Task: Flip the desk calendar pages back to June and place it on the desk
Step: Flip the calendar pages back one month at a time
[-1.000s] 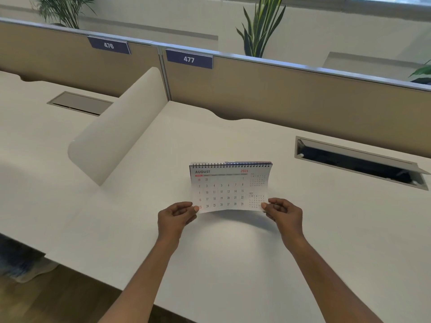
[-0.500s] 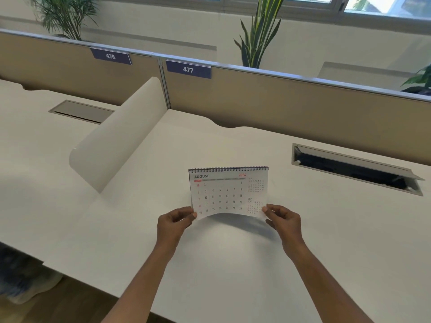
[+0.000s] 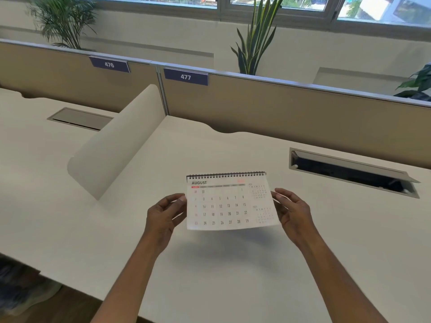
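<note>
Desk calendar (image 3: 229, 201), open at August, held clear above the desk (image 3: 233, 276), my left hand (image 3: 163, 215) and right hand (image 3: 293, 213) pinching only its side edges; risk: flipping pages loosens one pinch and it drops.

One white spiral-bound desk calendar (image 3: 229, 202), two bare hands (image 3: 163, 216) (image 3: 295, 213), two navy number plates (image 3: 109, 64) (image 3: 185, 77) and three green potted plants (image 3: 256, 36) are counted.
</note>
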`<act>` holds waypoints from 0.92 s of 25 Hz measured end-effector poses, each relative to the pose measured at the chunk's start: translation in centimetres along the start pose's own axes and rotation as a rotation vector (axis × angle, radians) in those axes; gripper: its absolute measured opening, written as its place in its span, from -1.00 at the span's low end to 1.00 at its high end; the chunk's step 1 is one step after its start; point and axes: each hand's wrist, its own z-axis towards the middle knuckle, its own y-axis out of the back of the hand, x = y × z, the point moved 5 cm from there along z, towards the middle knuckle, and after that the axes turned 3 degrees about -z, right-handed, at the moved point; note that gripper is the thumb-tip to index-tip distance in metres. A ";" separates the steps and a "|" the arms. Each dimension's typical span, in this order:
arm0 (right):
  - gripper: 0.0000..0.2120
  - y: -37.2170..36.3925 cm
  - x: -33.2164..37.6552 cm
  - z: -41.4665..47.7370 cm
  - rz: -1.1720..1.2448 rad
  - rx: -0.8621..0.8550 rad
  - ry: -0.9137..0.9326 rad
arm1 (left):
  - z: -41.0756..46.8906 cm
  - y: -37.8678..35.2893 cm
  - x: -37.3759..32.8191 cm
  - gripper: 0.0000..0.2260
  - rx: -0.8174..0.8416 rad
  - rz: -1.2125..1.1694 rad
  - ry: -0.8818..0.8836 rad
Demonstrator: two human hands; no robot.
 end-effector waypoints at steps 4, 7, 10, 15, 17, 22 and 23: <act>-0.75 -0.9 1.6 0.4 -0.013 0.038 0.066 | 0.2 -1.6 -2.3 -0.84 0.079 -0.028 -0.055; -0.72 -1.8 2.5 1.1 -0.073 0.032 0.134 | 0.5 -2.8 -3.2 -0.84 0.102 0.022 -0.170; -0.83 -2.8 3.5 1.8 -0.163 0.010 0.189 | 1.3 -3.6 -3.8 -0.86 0.051 0.010 -0.248; -0.82 -4.2 5.2 3.0 -0.216 0.009 0.234 | 3.3 -4.7 -4.8 -0.88 -0.032 0.067 -0.335; -0.84 -4.6 5.3 3.3 -0.238 -0.001 0.241 | 4.1 -4.9 -4.8 -0.84 -0.049 0.099 -0.346; -0.81 -4.7 4.5 4.2 -0.294 -0.043 0.231 | 5.3 -4.3 -3.7 -0.89 -0.097 0.115 -0.284; -0.85 -4.6 4.3 4.3 -0.310 -0.058 0.229 | 5.4 -4.2 -3.5 -0.91 -0.106 0.116 -0.271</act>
